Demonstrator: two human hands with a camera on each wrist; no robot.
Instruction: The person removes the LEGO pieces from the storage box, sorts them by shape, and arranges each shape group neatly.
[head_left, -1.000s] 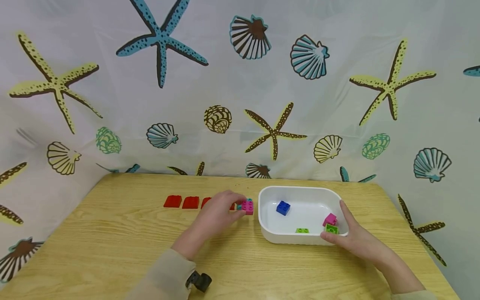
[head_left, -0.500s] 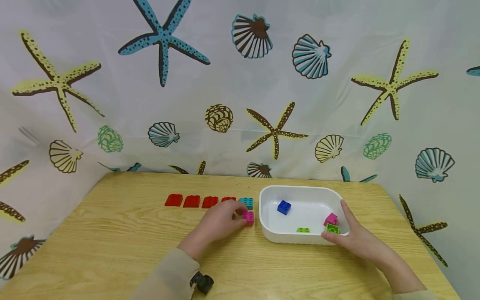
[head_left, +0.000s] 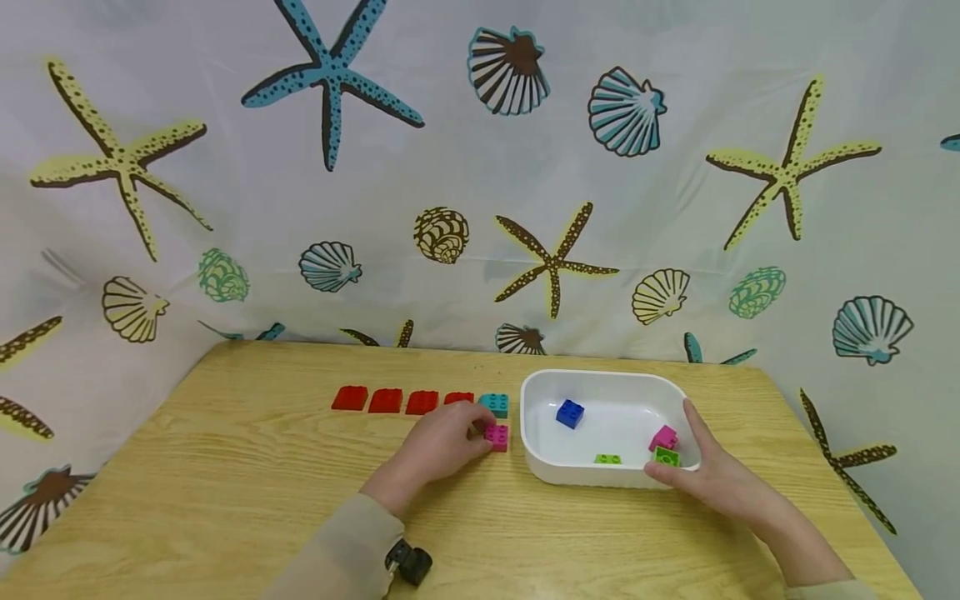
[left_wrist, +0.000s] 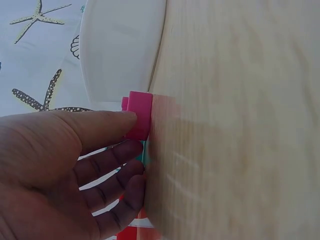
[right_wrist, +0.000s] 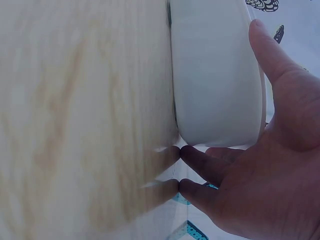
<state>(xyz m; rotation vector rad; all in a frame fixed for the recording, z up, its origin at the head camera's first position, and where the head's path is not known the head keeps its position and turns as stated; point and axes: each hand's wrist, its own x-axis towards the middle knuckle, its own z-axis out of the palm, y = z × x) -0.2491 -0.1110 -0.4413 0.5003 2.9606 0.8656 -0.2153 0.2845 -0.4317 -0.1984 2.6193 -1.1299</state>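
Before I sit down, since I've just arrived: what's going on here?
A person's left hand pinches a pink brick on the table. Farther back, four red pieces and a teal brick form a row. The right hand rests against the end of a white tub, which holds a blue brick, another pink brick and two green bricks.
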